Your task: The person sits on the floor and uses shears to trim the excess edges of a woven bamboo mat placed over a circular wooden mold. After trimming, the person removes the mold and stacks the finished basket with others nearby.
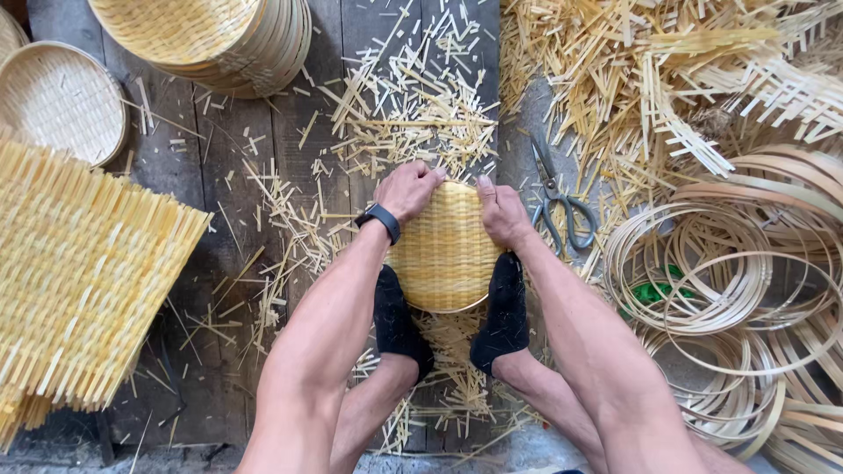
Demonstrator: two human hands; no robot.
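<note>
On a dark plank floor littered with bamboo offcuts, our left hand and right hand grip the round woven bamboo basket at frame centre, braced between black-socked feet. We judge a slack grip could let its rim spring loose, or splinters prick our fingers.

Pale yellow woven basket at centre; black socks; black wristband; grey-handled scissors; dark grey plank floor; green scrap at right.

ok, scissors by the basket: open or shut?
Shut. The scissors lie flat on the floor right of the right hand, blades together in one point, loop handles side by side.
</note>
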